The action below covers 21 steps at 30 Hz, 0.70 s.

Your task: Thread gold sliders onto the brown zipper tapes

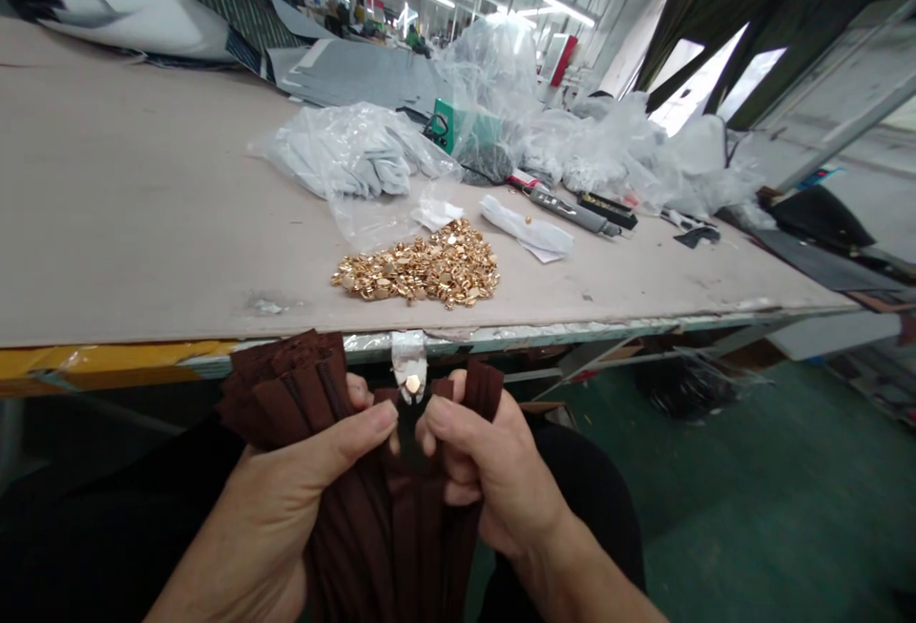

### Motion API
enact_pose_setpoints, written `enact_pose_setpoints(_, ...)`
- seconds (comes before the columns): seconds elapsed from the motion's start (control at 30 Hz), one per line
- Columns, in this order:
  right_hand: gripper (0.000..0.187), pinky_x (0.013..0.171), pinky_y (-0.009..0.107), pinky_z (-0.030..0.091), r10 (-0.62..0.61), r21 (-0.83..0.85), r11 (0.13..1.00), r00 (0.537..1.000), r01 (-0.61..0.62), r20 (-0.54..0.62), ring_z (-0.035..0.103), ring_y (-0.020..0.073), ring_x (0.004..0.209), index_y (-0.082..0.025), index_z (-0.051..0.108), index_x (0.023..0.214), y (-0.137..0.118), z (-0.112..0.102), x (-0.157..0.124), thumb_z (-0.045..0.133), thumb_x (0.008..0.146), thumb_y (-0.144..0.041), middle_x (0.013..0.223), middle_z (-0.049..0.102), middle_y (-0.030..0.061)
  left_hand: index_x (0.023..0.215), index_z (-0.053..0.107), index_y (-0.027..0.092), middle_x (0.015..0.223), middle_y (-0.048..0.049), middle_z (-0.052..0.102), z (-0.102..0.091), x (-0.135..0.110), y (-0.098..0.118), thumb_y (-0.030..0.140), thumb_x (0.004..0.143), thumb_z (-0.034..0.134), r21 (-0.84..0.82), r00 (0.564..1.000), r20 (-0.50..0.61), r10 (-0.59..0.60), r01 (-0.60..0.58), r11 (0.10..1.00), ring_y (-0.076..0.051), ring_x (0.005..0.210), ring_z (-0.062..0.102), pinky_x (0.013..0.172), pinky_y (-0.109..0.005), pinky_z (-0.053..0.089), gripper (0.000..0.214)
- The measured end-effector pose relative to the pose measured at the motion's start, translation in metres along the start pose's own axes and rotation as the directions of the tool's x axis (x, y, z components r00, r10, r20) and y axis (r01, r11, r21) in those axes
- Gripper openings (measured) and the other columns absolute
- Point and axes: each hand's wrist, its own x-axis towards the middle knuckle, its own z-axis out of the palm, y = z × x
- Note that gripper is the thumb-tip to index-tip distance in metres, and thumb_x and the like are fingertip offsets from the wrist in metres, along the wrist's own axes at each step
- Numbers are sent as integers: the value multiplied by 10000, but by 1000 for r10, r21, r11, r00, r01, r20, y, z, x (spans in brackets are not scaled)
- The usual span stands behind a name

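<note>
My left hand (293,489) is closed around a thick bundle of dark brown zipper tapes (286,399), its thumb and finger pinching near the tape ends. My right hand (493,470) pinches brown tape as well, with a folded end standing up between its fingers. Between both thumbs, a small gold zipper slider (413,384) sits at a holder wrapped in pale tape (409,352), fixed at the table edge. Fingers hide just where the tape ends meet the slider. Long brown strips hang down between my hands. A heap of gold zipper sliders (429,265) lies on the table in front.
Behind the heap lie a clear plastic bag with grey contents (364,155), a crumpled white paper (530,227) and a grey tool (572,213). More plastic bags (608,141) stand farther back. The table's front edge (608,322) runs just beyond my hands.
</note>
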Motion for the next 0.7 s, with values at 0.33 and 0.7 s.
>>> enact_pose_setpoints(0.33,308,317,118,105,105,61,993,993,-102,-48,205,21,374,-206,419,670,-3,0,8,725,662,-238,501,473,-95,807,663,204,643,19,725,5,0,3,116,524,861,64,999,23,-48,47,997,-191,582,698,600,-303,585,356)
enact_pose_setpoints(0.7,303,305,117,113,102,74,992,994,-99,-35,203,9,359,-194,451,637,-3,3,13,747,658,-252,505,494,-90,765,685,190,635,1,735,9,11,0,124,482,872,59,1000,23,-11,10,998,-202,561,701,588,-317,597,346)
